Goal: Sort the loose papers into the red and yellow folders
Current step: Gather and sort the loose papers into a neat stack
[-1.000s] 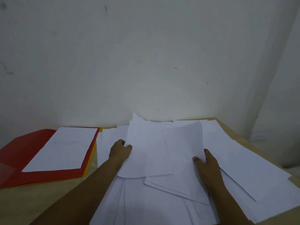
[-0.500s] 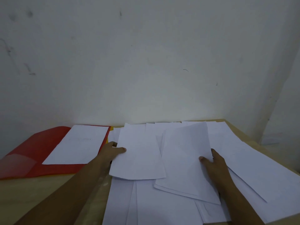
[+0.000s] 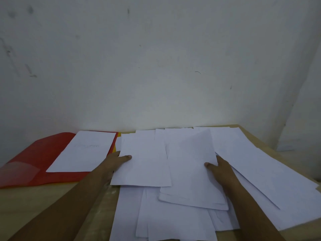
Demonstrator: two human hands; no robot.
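Head view, only cam. Wood-tone surface (image 3: 43,202) set against a pale wall (image 3: 156,58), w/ a second wall panel at far right.

Loose papers (image 3: 173,223), all white, are spread in an overlapping heap across centre & right of surface, from the back edge down to the bottom of frame. Some sheets at right run diagonally toward the right edge.

Left hand (image 3: 116,160) is at the left edge of an upper sheet (image 3: 144,164): thumb lies on top of the sheet, fingers are tucked under it & out of sight, so it pinches that sheet at its edge. The sheet lies nearly flat, over the heap.

Right hand (image 3: 220,168) grips a small stack of sheets (image 3: 192,171) at its right edge, thumb on top, fingers behind/under the paper & hidden. Stack is tilted, its far end raised off the heap, near end resting on the papers below.

Red folder (image 3: 34,162) lies open flat at left of surface, well left of the heap, w/ a clear inner pocket at its near-left corner. One white sheet (image 3: 83,152) w/ faint print rests on its right half. Yellow folder (image 3: 114,150) shows only as a thin strip along the red one's right edge, underneath it, just beside the left hand.
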